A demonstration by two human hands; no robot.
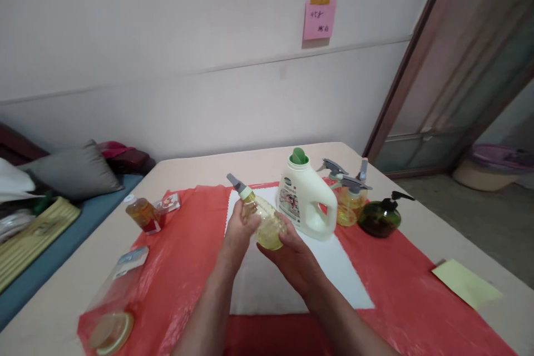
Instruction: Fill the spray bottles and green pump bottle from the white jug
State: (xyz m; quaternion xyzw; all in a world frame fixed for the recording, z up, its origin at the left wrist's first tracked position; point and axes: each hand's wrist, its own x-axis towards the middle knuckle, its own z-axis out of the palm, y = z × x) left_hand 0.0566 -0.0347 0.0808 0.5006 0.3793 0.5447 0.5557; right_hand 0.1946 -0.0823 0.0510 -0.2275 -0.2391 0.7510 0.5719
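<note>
Forearms (208, 311), cropped below, lead to left hand (241, 228) and right hand (298, 253), fingers (252, 223) wrapped around a half-hidden translucent yellow bottle (269, 231). Beyond, a cream plastic jug (311, 194) partly blocks amber spray bottles (350, 208).

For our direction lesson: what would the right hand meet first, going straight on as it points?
The right hand would first meet the yellowish bottle it is holding; beyond that, perhaps the left hand, though depth is unclear.

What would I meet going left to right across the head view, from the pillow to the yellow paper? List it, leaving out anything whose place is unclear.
Pillow, amber bottle, held bottle, jug, pump bottle, yellow paper.
</note>
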